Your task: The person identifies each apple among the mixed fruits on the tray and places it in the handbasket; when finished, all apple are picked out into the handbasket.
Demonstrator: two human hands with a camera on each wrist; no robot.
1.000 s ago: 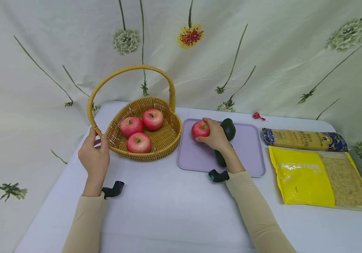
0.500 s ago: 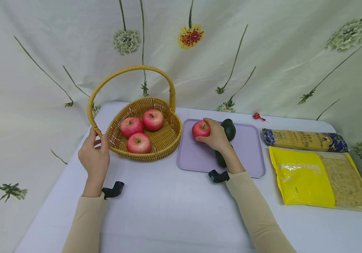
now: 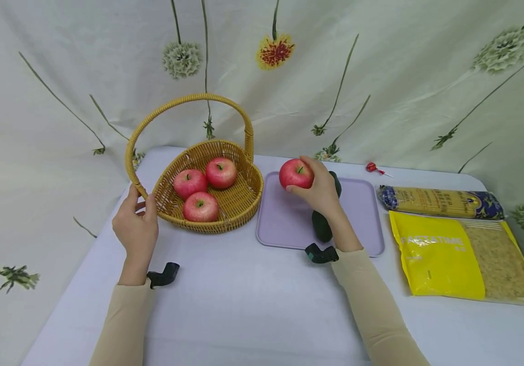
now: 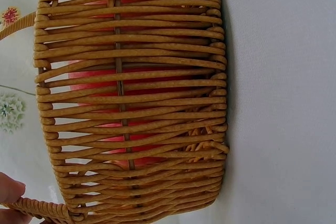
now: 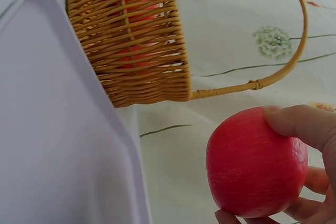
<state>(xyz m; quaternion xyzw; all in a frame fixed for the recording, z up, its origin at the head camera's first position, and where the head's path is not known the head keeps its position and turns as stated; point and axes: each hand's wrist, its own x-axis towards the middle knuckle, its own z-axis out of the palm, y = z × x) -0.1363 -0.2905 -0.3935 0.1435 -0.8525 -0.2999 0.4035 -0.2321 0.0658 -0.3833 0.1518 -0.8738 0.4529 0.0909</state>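
A red apple [image 3: 295, 174] is gripped between thumb and fingers of my right hand [image 3: 320, 192]; in the right wrist view the apple [image 5: 256, 163] hangs above the level of the tray. Below it lies the lilac tray [image 3: 280, 231], bearing two dark green avocados [image 3: 321, 226], partly hidden by the hand. To the left stands a wicker basket [image 3: 239, 216] holding three apples [image 3: 201, 206]. My left hand [image 3: 137, 218] pinches the lower left end of the basket's handle [image 3: 134, 173]. The left wrist view shows the basket's woven side [image 4: 131, 93], with red apples behind the gaps.
Right of the tray lie a blue and gold pack of noodles [image 3: 440, 202] and a yellow pasta bag [image 3: 442, 259]. A red lollipop [image 3: 371, 167] lies near the table's back edge. A flower-printed cloth [image 3: 394, 91] hangs close behind the table.
My right hand has lifted the apple off the tray, up and slightly to the right in the head view. My left hand and the basket have stayed put.
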